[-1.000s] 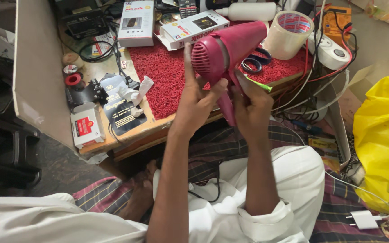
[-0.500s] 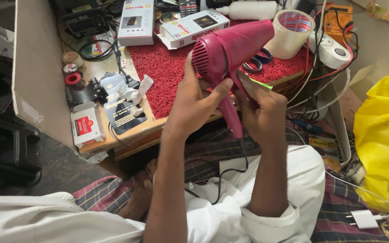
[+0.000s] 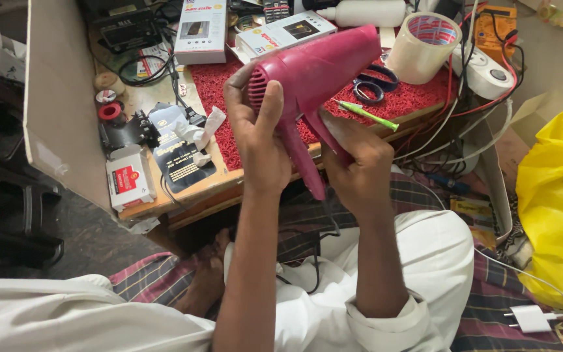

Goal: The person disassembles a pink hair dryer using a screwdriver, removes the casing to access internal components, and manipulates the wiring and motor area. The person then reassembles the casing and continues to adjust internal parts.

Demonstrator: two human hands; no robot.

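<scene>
I hold a pink hair dryer (image 3: 324, 68) up over the low wooden table (image 3: 164, 202). My left hand (image 3: 259, 140) wraps around the dryer's rear grille end, fingers spread over the vents. My right hand (image 3: 356, 166) grips the folding handle where it meets the body. The handle's tip points down between both hands, and a dark cord hangs from it toward my lap. A green-handled screwdriver (image 3: 366, 116) lies on the red mat (image 3: 219, 98) just behind my right hand.
The table holds a roll of clear tape (image 3: 423, 47), black scissors (image 3: 373, 85), white boxes (image 3: 202, 29), a red-and-white box (image 3: 128, 179), a white bottle (image 3: 369, 13), an orange meter (image 3: 496, 32) and tangled wires. A yellow bag (image 3: 558, 195) sits right; a white charger (image 3: 532, 319) lies on the checked cloth.
The dryer has tilted so its nozzle points up to the right. My left hand slid over the rear grille and my right hand shifted along the handle.
</scene>
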